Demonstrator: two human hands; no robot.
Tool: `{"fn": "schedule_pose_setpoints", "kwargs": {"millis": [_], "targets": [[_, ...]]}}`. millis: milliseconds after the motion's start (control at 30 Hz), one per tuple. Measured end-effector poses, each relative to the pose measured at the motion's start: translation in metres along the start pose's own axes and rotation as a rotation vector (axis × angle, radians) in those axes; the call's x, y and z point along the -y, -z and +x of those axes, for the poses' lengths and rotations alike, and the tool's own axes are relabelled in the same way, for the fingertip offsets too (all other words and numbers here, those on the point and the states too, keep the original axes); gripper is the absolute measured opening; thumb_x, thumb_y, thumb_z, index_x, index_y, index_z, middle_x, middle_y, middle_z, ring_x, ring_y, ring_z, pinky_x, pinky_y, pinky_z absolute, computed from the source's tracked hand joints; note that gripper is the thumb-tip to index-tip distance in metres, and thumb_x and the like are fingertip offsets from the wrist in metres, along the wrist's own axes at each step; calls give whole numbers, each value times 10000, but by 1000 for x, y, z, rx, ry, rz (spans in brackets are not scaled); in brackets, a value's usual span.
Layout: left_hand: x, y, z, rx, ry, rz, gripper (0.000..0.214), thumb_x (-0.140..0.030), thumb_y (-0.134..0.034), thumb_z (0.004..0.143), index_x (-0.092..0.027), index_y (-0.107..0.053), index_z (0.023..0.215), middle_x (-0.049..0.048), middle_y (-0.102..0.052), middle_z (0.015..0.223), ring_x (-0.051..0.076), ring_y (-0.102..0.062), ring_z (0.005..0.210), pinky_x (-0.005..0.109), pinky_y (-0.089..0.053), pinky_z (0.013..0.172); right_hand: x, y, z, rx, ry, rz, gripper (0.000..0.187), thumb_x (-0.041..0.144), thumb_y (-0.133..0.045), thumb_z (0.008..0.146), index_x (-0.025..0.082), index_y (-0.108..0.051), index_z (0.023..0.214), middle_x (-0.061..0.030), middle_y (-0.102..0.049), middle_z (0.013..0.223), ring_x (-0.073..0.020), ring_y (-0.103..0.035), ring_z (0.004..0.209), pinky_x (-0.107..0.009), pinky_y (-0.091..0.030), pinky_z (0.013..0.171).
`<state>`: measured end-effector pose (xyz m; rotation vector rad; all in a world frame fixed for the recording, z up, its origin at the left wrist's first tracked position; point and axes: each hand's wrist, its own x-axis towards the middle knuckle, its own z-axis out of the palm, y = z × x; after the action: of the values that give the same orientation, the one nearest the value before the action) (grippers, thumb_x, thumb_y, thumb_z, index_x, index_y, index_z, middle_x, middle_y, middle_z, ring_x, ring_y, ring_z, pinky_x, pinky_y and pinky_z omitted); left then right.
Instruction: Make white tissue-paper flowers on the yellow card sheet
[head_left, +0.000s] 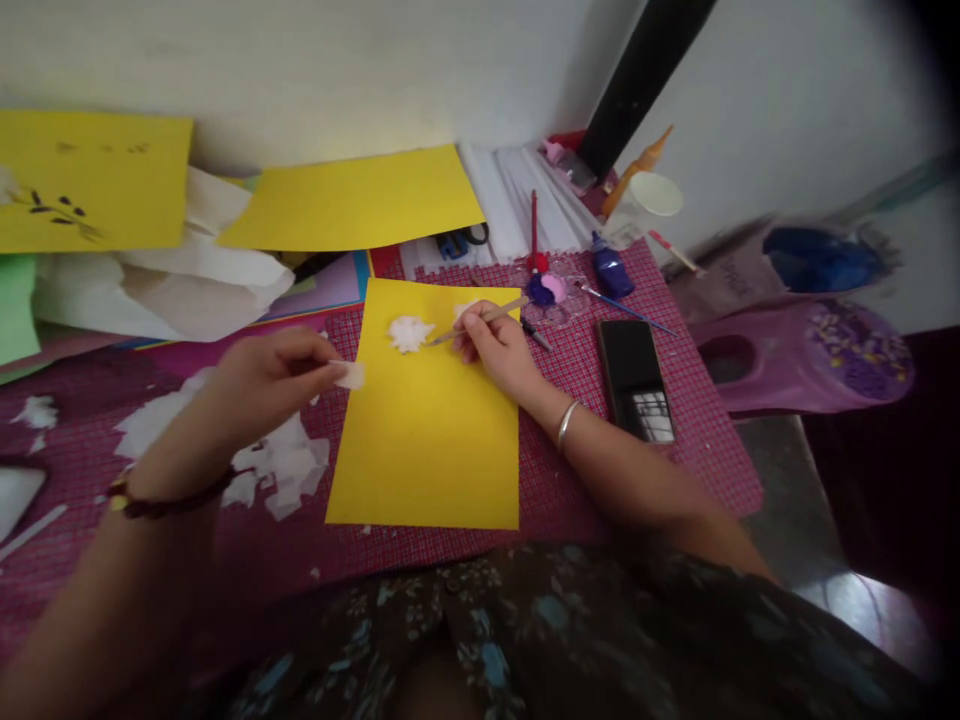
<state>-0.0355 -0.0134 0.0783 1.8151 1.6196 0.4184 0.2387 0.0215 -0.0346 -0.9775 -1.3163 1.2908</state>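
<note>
Yellow sheet: flat on the counter, directly in front of the person, probably so that both hands reach it easily.
White paper cluster: on the sheet's upper part, left of the right hand; ragged edges all round.
Left hand: fingers pinch 1 end of a white scrap at the sheet's left edge; the grip leaves the far end free.
Right hand: fingers close around a thin tool, slanted like a pen, likely for fine control. Brush or pencil: cannot tell.
Tool tip: just beside the cluster's lower right edge; contact cannot be told.
Torn paper: loose pile left of the sheet, near the left arm, presumably handy for that side.
Paint palette: beyond the right hand, 3 colours (red, purple, pink), apparently within its reach.
Phone: right of the sheet, beside the right forearm, apart from the paper.
</note>
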Motion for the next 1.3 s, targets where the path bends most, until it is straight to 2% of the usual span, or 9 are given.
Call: {"fn": "schedule_pose_setpoints", "kwargs": {"millis": [100,200,300,467,600,700,933,1067,1300], "targets": [[-4,-27,25,120,-65,35,275,-481,-629,822,-232,-716,743,54,-709,769,211,-616,716,347,-440,666,-3,-2,4,13,-20,24,394,602,-604,1050,232,-570,921,33,-671,759,-70,-548,519,-206,-462,509],[-11,-51,36,153,-80,88,219,-407,-621,818,-225,-707,731,45,-707,745,200,-610,706,333,-429,679,-4,-3,7,12,-54,43,329,518,-590,1082,228,-558,931,17,-714,817,-62,-546,519,-194,-471,511],[-21,-68,40,115,-68,109,177,-355,-634,825,-226,-693,718,26,-696,710,188,-599,687,320,-419,678,-3,-5,8,14,-60,52,311,484,-583,1095,224,-556,927,10,-718,839,-65,-566,549,-182,-487,521],[-24,-85,50,-68,28,116,174,-287,-673,835,-226,-609,685,-4,-645,664,168,-560,630,314,-398,640,1,-4,7,3,-44,74,326,506,-577,1100,226,-555,932,18,-683,802,-78,-590,595,-177,-500,538],[-16,-88,57,-160,60,125,208,-268,-703,825,-226,-561,678,-16,-584,644,163,-543,621,317,-373,623,3,-2,1,-76,-3,89,326,492,-531,1120,229,-538,926,37,-638,758,-74,-567,576,-180,-490,545],[-11,-89,59,-163,62,110,206,-271,-705,818,-226,-559,680,-15,-579,648,165,-546,631,318,-369,617,4,-3,-3,-52,-14,66,315,453,-526,1125,229,-533,903,46,-615,724,-75,-562,573,-182,-487,553],[-2,-79,58,-6,45,-48,158,-353,-697,771,-239,-588,789,-1,-660,725,179,-589,679,299,-424,609,5,-8,-4,26,-76,-27,273,394,-563,1101,230,-560,883,28,-666,762,-81,-566,573,-197,-486,558],[-1,-73,56,4,58,-37,181,-406,-646,805,-239,-594,756,6,-633,673,180,-563,646,302,-395,575,4,-8,-5,25,-57,-22,270,408,-561,1096,232,-563,891,25,-677,762,-85,-570,572,-204,-483,554],[-4,-78,56,-25,56,41,199,-412,-616,827,-238,-590,733,5,-613,674,189,-557,663,319,-378,594,1,-8,-6,24,-11,-64,273,413,-536,1098,233,-557,895,24,-675,770,-92,-568,565,-232,-465,569]]}}
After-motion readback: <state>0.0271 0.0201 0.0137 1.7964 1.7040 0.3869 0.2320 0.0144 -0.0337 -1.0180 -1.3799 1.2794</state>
